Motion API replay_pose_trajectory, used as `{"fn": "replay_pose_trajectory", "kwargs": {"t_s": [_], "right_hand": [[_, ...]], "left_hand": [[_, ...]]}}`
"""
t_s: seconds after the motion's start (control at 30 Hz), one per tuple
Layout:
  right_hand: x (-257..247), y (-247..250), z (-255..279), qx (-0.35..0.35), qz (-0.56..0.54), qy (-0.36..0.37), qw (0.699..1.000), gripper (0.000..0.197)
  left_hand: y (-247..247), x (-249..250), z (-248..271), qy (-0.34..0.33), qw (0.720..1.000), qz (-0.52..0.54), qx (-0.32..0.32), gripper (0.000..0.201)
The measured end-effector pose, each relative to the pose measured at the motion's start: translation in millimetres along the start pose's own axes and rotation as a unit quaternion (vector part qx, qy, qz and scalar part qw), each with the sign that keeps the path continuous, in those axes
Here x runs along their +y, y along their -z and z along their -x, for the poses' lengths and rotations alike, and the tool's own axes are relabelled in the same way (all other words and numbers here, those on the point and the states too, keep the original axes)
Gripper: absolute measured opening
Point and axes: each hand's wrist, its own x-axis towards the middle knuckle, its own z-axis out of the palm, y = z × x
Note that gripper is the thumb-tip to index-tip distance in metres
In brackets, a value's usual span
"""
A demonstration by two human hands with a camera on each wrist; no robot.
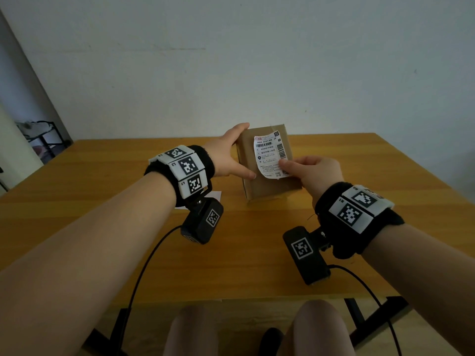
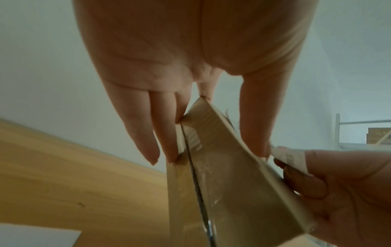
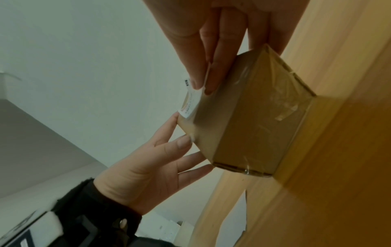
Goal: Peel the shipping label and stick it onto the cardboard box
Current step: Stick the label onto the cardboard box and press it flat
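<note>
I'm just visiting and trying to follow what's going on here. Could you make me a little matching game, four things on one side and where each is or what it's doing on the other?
Things:
1. cardboard box
2. shipping label
3. left hand
4. right hand

States:
A. pinches the label's lower edge
B. stands on the wooden table
C. lies against the box's face
D. steadies the box's side

Pairs: 1-B, 2-C, 3-D, 4-A
</note>
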Motion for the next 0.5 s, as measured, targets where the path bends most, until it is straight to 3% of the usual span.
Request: {"fn": "replay_pose_trajectory", "kwargs": {"t_s": [0.1,0.2,0.33,0.5], "right_hand": [[-0.2,-0.2,0.5,-0.005,0.005,0.004,1.0,0.018],[0.2,0.3,1.2,-0.006,0.006,0.006,1.0,0.017],[1.4,0.2,1.2,-0.002,0.015,0.017,1.0,0.019],[2.8,0.9,0.6,-0.001,0.029,0.033,0.999,0.018]], "left_hand": [[2.4,0.6,1.8,0.007,0.997,0.072,-0.017,0.096],[-0.5,2.1,2.4,0.007,0.994,0.107,0.008,0.077],[-6.8,7.2,1.2,-0.005,0.994,0.075,0.082,0.06],[-9.1,10.8,-0.6,-0.012,0.991,0.06,0.117,0.054]]}}
